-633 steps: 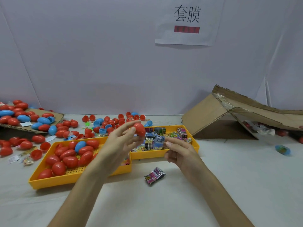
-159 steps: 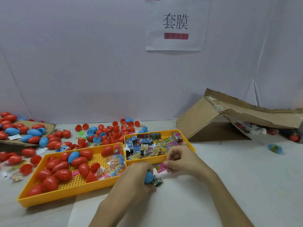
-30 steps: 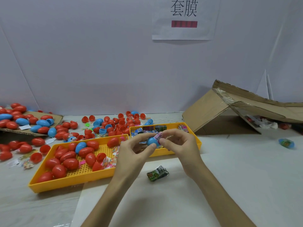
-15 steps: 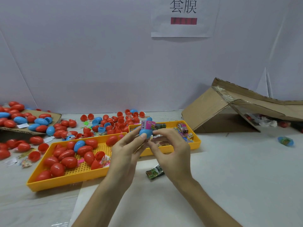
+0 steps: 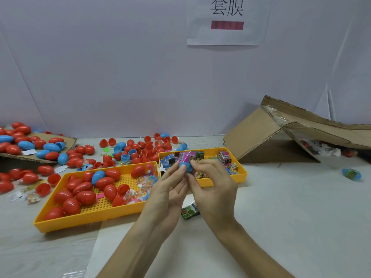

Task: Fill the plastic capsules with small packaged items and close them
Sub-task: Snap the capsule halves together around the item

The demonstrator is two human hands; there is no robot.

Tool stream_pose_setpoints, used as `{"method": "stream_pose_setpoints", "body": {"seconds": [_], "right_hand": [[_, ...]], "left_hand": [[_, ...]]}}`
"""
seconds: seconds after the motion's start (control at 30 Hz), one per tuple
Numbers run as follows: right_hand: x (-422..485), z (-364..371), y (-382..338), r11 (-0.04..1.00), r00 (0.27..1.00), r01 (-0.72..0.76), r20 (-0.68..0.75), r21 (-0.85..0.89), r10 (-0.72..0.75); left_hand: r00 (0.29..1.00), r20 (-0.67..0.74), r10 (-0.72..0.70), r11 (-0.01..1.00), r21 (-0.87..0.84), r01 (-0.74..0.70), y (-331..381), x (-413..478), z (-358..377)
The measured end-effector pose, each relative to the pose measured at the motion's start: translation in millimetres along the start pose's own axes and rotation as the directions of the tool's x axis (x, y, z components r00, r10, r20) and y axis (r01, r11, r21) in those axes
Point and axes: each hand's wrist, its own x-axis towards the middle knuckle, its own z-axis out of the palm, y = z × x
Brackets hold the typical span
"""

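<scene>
Left hand (image 5: 170, 189) and right hand (image 5: 214, 187) both pinch a blue capsule (image 5: 185, 166) with curled fingertips, held over the right yellow tray (image 5: 243, 174). A pink packet (image 5: 187, 156) sticks out of its top. A green packet (image 5: 189, 211) lies on the desk (image 5: 291, 217) below the hands.

Parts in view: left hand (image 5: 170, 189), right hand (image 5: 214, 187), left forearm (image 5: 138, 245), right forearm (image 5: 259, 255). Both hands are bare. Both forearms are bare along the full length in view, from the wrist to the lower edge of the frame. Fingers are slender. The fingernails that show are cut short.
</scene>
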Motion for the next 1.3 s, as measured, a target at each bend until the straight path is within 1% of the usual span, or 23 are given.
{"method": "stream_pose_setpoints", "body": {"seconds": [0.17,0.33,0.53,0.6,0.7,0.8,1.03,1.23,1.3], "right_hand": [[-0.1,-0.2,-1.0,1.0,1.0,-0.003,0.011,-0.003,0.003],[0.5,1.4,-2.1,0.999,1.0,0.018,0.025,0.026,-0.019],[0.0,1.6,0.5,0.999,1.0,0.009,0.027,0.043,-0.01],[0.3,1.6,-0.1,1.0,1.0,0.001,0.028,0.023,-0.001],[0.9,0.5,-1.0,0.999,0.999,-0.032,0.013,0.011,0.032],[1.7,0.6,0.4,0.999,1.0,0.003,-0.015,-0.046,-0.004],[1.2,0.8,5.1,1.0,0.999,0.025,-0.037,-0.017,-0.026],[4.5,-0.7,-0.1,0.999,1.0,-0.027,-0.015,-0.031,0.026],[5.1,-1.1,0.8,0.998,1.0,-0.005,-0.007,-0.06,0.005]], "left_hand": [[1.0,-0.012,0.002,1.0,0.023,-0.002,-0.2,0.8,-1.6],[0.999,0.004,0.033,0.995,0.089,-0.034,-1.1,2.1,-2.0],[0.999,-0.013,0.033,0.995,0.094,-0.031,-2.7,3.0,-2.8],[1.0,0.006,0.024,0.995,0.094,-0.025,-2.8,1.7,-2.4],[0.998,0.06,0.015,0.99,0.138,-0.023,-2.7,-0.8,-0.7],[0.996,0.089,0.016,0.98,0.196,-0.034,-4.0,-1.2,-0.6],[0.991,0.128,0.028,0.965,0.256,-0.061,-6.0,-1.4,-1.2],[0.991,0.133,-0.01,0.972,0.234,-0.021,-5.1,-0.5,-2.1],[0.989,0.139,-0.039,0.971,0.24,0.004,-3.9,-0.5,-1.7]]}}
